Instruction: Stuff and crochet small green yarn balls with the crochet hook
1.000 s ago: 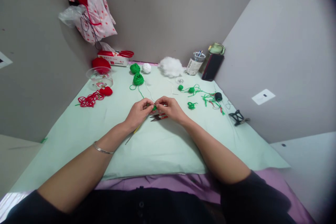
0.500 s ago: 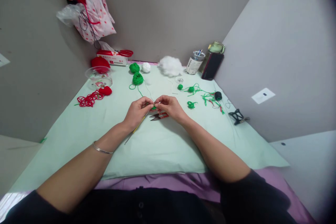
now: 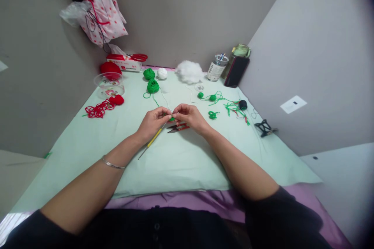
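Fingertips of my left hand (image 3: 152, 123) and my right hand (image 3: 191, 118) meet at the middle of the table, both closed on a small green yarn piece (image 3: 172, 118) that they mostly hide. A green strand and a white strand run from it toward the green yarn ball (image 3: 152, 86). A yellow-handled crochet hook (image 3: 154, 138) lies beside and partly under my left hand. Just below my fingers are the thread snips (image 3: 177, 128) with red handles, blades pointing left.
Red yarn (image 3: 97, 109) and a clear tub (image 3: 110, 85) sit at the left. White stuffing (image 3: 190, 72), a pen jar (image 3: 216, 68) and a phone (image 3: 237, 71) stand at the back. Green yarn scraps (image 3: 213, 115) and a black stand (image 3: 264, 128) lie at the right.
My right hand's fingers have shifted slightly at the green piece. The whole view has tipped a little; the other objects stay in place.
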Available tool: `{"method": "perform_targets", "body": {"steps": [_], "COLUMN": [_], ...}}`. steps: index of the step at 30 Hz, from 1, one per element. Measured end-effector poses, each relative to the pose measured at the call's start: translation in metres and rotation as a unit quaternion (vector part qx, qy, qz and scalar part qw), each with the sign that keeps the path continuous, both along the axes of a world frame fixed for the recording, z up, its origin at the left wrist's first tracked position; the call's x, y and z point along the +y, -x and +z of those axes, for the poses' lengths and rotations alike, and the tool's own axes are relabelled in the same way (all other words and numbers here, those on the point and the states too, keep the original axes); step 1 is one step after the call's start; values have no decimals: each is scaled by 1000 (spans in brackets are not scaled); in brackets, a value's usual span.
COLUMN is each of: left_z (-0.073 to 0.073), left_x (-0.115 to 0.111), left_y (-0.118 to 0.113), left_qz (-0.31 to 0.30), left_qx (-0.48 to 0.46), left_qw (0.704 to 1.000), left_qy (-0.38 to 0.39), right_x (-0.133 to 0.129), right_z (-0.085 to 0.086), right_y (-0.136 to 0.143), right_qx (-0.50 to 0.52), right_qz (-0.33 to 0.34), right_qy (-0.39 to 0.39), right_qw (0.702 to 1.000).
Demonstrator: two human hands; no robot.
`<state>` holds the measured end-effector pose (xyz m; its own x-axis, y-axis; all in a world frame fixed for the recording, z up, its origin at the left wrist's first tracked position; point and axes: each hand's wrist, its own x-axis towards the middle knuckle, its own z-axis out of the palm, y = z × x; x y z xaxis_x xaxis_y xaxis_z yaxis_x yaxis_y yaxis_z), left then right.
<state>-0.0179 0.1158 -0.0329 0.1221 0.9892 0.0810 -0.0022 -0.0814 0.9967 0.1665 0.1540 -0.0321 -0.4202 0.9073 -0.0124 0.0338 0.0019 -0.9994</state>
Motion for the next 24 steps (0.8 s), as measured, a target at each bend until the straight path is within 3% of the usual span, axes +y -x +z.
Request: {"method": "perform_targets", "body": {"steps": [7,14,20,24], "left_z": [-2,-6,-7,-12], "left_x": [2,5,5,6], "left_y": [1,1,-2,-4], "left_qz": [-10,6,-1,-24], "left_qx": [-8,-34,-72,-109], "left_qw": [1000,998,995,989], "left_qy": [24,45,74,98], "right_x": [-2,-7,-11,-10], "right_z": [5,8,-2,-8], "right_y": [-1,2,6,6], "right_qx": [-14,-40,-167,-198], "right_qz": [-2,-37,-43,-45], "right_qy": [-23,-124,-306,-339], "right_qw": [1000,991,936,919]}}
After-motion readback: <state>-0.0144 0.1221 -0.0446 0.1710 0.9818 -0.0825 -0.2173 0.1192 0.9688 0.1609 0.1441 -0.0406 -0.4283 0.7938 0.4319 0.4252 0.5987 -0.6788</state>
